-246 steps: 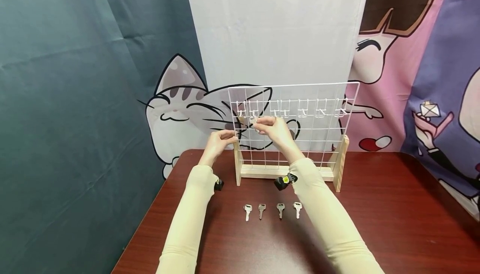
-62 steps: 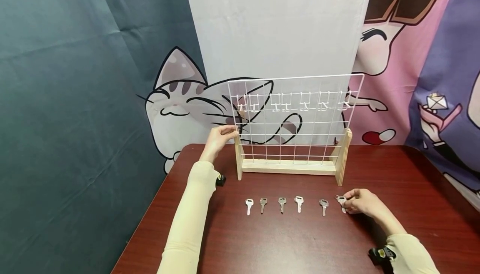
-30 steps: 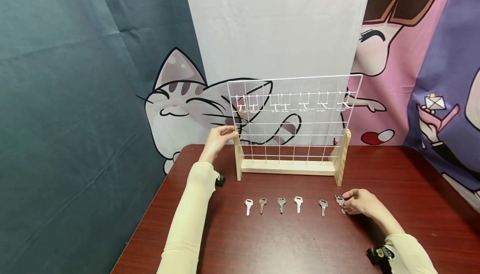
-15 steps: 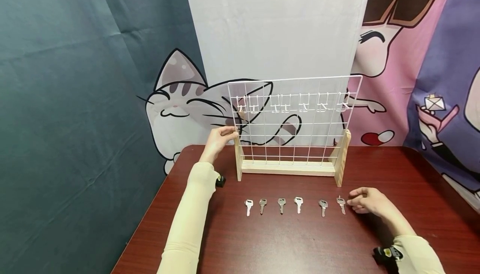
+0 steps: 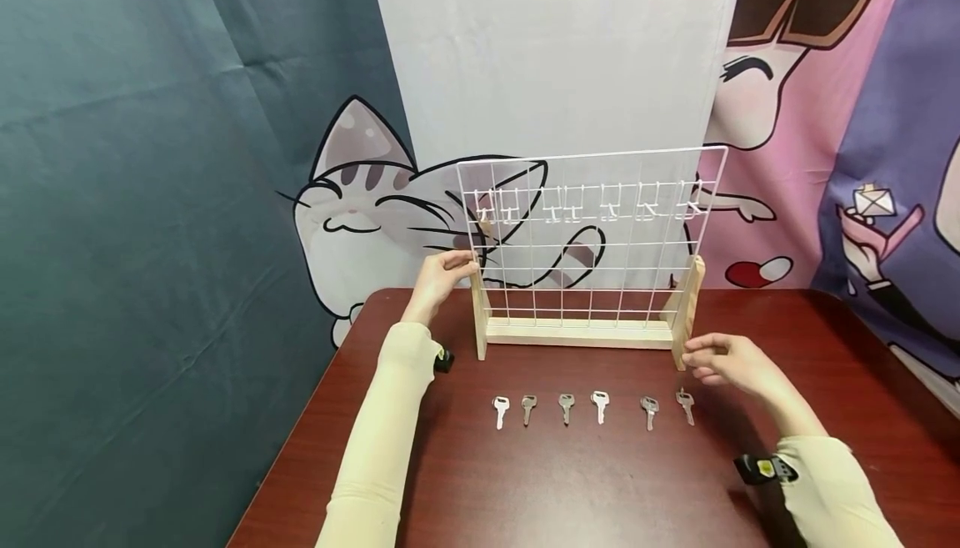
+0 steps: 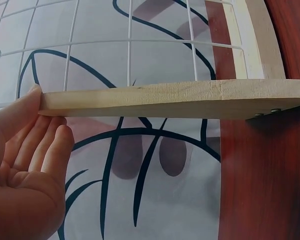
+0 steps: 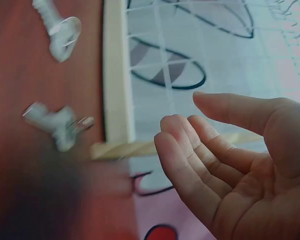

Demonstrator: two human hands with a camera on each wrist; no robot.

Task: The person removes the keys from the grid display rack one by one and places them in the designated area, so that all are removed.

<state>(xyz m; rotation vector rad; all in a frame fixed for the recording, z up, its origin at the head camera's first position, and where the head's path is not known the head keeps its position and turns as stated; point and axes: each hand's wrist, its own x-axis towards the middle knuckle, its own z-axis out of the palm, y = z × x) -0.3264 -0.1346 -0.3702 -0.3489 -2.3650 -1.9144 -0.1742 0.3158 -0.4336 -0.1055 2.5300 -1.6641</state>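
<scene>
My left hand (image 5: 441,274) pinches the upper end of the wooden left post (image 5: 481,314) of a white wire grid rack (image 5: 592,268). In the left wrist view the thumb lies on one side of the post (image 6: 165,97) and the fingers on the other. My right hand (image 5: 731,362) holds nothing, its fingers loosely bent, beside the foot of the rack's right post (image 5: 684,314). Just below it lies the rightmost key (image 5: 686,406), a small ring at its head. Several more metal keys, such as this one (image 5: 601,405), lie in a row on the table.
White hooks (image 5: 552,213) line the upper part of the grid. A brownish key (image 5: 485,226) hangs at the leftmost hook. A printed cloth (image 5: 360,264) hangs behind the dark red table (image 5: 570,481).
My right hand was at the grid's second hook with a key, later pinched the rightmost table key. It has let go and risen toward the right post. The left hand stays on its post.
</scene>
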